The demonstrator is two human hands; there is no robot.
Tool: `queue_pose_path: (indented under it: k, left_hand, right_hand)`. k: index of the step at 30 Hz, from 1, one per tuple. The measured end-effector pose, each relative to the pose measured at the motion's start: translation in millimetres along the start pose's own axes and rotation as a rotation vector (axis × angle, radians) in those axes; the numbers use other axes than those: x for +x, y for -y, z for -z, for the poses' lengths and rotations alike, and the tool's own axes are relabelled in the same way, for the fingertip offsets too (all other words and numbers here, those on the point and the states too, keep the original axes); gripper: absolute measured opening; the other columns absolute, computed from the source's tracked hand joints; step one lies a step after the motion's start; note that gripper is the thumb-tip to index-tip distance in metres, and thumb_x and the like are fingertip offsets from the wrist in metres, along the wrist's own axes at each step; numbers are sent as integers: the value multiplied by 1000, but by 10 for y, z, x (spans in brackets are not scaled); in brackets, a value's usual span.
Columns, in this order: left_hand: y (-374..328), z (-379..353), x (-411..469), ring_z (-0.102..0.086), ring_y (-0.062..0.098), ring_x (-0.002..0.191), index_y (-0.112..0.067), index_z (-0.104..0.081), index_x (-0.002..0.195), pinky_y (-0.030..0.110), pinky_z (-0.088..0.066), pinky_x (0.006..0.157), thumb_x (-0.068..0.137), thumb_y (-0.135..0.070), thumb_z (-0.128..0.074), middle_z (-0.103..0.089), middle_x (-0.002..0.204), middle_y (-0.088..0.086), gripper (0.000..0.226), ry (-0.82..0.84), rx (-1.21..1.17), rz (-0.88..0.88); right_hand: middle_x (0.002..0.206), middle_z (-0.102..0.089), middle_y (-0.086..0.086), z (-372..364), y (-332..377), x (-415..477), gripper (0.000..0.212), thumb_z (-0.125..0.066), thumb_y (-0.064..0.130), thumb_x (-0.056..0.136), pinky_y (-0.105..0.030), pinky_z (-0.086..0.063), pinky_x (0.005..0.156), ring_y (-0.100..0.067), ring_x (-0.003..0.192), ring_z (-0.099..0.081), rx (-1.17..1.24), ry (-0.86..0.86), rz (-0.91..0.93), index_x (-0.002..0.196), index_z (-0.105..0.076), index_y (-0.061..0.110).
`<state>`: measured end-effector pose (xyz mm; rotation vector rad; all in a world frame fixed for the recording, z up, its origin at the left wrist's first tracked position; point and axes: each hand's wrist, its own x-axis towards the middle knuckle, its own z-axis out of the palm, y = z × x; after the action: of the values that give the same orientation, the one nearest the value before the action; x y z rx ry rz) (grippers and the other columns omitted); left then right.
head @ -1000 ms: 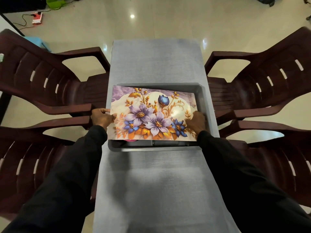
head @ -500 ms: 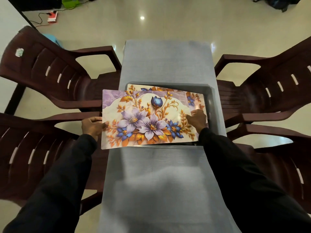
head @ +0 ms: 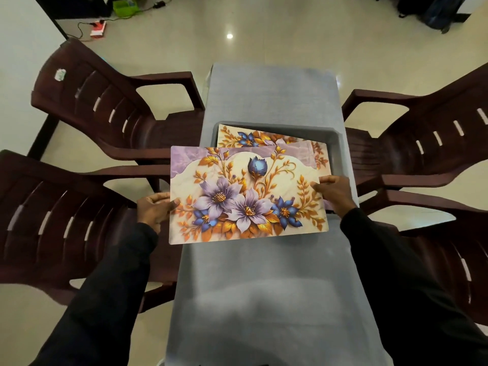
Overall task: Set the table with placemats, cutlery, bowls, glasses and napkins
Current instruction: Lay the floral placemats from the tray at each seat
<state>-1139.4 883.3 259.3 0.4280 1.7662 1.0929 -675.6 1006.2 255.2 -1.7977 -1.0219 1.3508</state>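
A floral placemat [head: 245, 196] with purple and blue flowers is held above the grey table [head: 269, 286], sticking out past its left edge. My left hand [head: 154, 208] pinches its left edge, thumb on top. My right hand [head: 334, 192] grips its right edge. Behind and under it, a grey tray [head: 336, 143] holds at least one more floral placemat [head: 264, 137]. The rest of the tray's contents are hidden by the mats.
Four dark brown plastic armchairs flank the narrow table, two on the left [head: 111, 112] [head: 52, 223] and two on the right [head: 427, 138] [head: 449, 247]. Glossy beige floor lies beyond, with cables and a red item [head: 98, 29] at the far left.
The top placemat has been lifted out of the tray and carried left and toward me, uncovering another mat beneath. Both hands moved with it.
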Motion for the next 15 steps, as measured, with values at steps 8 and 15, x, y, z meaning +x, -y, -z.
queue_pose_path:
  k: [8,15]
  left_hand:
    - [441,265,-529,-74,28,90,3,-68,117,33,-60,69,83,-3,-80,-75,108,18,36,67,10,36]
    - [874,458,-975,-74,23,80,5,-69,113,29,-60,65,82,1,-80,-75,104,19,33,84,20,64]
  right_hand:
    - [93,-77,-18,282,-452,-794,15,-82,7,83,-42,-62,78,-28,85,-76,-50,-43,-40,92,-72,0]
    - [93,-77,-18,439,-942,-1505,11,-81,8,85,-42,-62,78,-28,81,-75,-44,-49,-88,89,-72,2]
